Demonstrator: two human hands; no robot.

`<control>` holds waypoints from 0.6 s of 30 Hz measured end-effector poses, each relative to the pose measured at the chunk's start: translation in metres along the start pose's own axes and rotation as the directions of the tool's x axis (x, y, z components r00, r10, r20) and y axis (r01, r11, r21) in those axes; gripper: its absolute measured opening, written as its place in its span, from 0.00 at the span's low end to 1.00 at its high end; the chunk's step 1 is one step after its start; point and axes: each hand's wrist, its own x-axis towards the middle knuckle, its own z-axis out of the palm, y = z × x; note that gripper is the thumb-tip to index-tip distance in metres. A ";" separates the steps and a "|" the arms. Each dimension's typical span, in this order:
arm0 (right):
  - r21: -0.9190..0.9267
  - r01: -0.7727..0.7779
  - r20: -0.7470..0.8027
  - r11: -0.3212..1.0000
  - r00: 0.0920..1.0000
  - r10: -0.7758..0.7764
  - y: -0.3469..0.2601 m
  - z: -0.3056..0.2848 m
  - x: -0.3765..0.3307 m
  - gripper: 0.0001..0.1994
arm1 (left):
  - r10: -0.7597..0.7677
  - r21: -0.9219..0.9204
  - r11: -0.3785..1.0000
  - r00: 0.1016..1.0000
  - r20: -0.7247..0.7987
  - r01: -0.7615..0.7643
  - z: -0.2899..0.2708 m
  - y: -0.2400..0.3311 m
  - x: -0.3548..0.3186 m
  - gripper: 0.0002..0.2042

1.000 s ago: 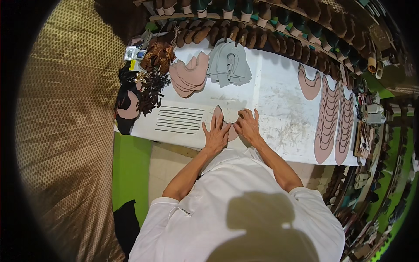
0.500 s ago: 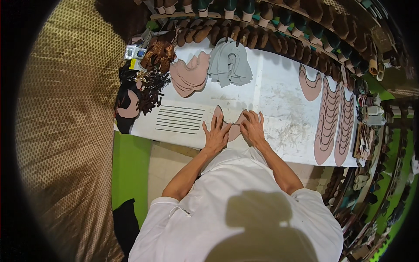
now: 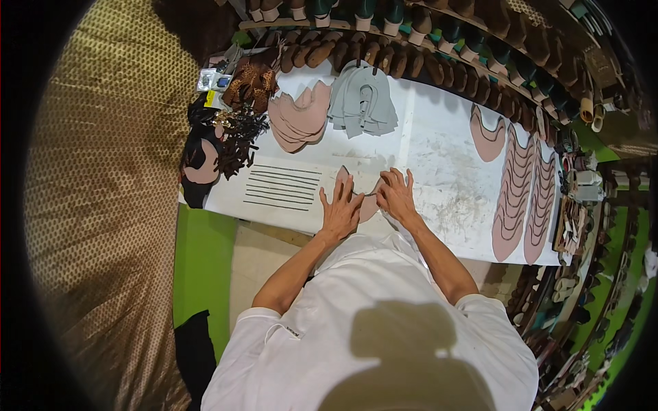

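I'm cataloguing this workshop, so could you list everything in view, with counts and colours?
Curved piece: one, pink, under the hands
Thin strips: several, dark, table's left half
Pink stack: one, back left
Grey stack: one, beside it
Single piece: one, pink, right
Overlapping columns: two, pink, far right
Tangled scraps: many, dark, left end
Table: one, white, centre
Shoe-shaped items: many, brown and green, behind table
Patterned cloth: one, brown-gold, far left
Shirt: one, white, below
Left hand: one, on curved piece's left
Right hand: one, at its right
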 end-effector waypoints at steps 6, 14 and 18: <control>0.008 0.015 0.013 1.000 1.000 -0.015 0.002 0.000 0.005 0.08 | 0.008 0.000 1.000 1.000 0.026 -0.008 -0.002 0.001 0.001 0.24; -0.006 0.026 0.035 1.000 0.999 -0.026 0.008 -0.001 0.013 0.08 | 0.022 0.040 0.999 0.999 0.036 -0.024 0.009 0.002 0.003 0.27; -0.004 0.032 0.066 0.999 0.997 -0.032 0.006 -0.004 0.014 0.08 | 0.027 0.041 0.999 0.999 0.037 -0.029 0.013 0.003 0.002 0.27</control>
